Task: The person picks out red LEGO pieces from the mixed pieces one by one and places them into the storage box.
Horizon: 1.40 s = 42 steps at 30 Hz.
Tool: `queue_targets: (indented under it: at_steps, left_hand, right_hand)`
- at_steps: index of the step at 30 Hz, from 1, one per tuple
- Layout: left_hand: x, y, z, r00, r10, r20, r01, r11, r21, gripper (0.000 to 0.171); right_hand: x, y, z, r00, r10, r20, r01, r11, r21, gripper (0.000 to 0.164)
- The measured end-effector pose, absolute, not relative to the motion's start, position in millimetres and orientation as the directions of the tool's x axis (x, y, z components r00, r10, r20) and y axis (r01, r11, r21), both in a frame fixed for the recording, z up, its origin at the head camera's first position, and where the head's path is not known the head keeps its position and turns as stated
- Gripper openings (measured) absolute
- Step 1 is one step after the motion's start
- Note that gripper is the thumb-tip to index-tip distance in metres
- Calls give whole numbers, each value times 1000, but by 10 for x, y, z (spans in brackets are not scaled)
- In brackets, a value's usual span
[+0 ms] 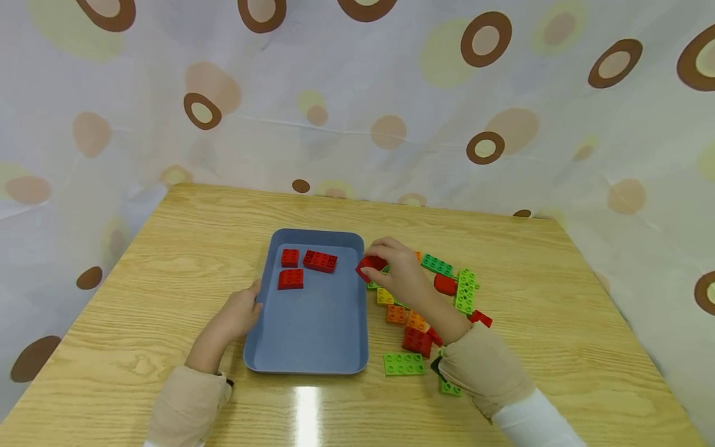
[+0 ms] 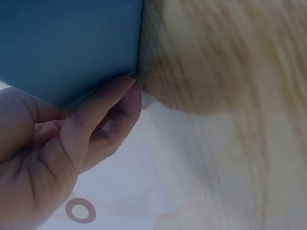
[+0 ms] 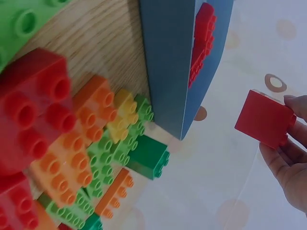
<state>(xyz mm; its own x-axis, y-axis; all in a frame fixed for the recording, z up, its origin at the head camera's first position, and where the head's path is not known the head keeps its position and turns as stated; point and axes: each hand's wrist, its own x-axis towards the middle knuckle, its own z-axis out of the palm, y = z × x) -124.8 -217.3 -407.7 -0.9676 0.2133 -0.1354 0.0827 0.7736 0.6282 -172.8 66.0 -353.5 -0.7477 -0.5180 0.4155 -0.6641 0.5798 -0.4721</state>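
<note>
My right hand (image 1: 399,270) pinches a red toy building brick (image 3: 265,119) between thumb and fingertips, raised at the right rim of a blue-grey tray (image 1: 307,335). In the right wrist view the studs of this brick face the palm. My left hand (image 1: 239,312) holds the tray's left side, with bent fingers against the outer wall in the left wrist view. Inside the tray, toward its far end, lie a small red brick (image 1: 290,257), a longer red brick (image 1: 320,261) and another red brick (image 1: 291,279), apart from each other.
Right of the tray lies a loose spread of bricks, partly under my right forearm: a light green brick (image 1: 404,364), an orange brick (image 1: 396,315), a red brick (image 1: 417,341), a dark green brick (image 1: 437,265) and others. A patterned curtain (image 1: 346,112) hangs behind the wooden table (image 1: 167,261).
</note>
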Motion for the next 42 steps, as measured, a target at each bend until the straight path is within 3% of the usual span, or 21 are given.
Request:
queue_targets:
  at_steps: [17, 31, 42]
  left_hand:
    - [-1257, -2181, -4092, -968, 208, -142, 72, 769, 636, 49]
    - [-1256, -2184, -4095, -968, 202, -149, 62, 767, 639, 48]
    - [-1265, -2184, -4089, -965, 195, -175, 39, 767, 640, 48]
  right_hand:
    - [-1894, 270, -3628, -761, -518, 391, -647, 559, -519, 20]
    - [-1981, 127, -3882, -842, -518, 154, -513, 676, -530, 24]
    - [-1995, 110, -4053, -830, -542, 129, -528, 693, -491, 21]
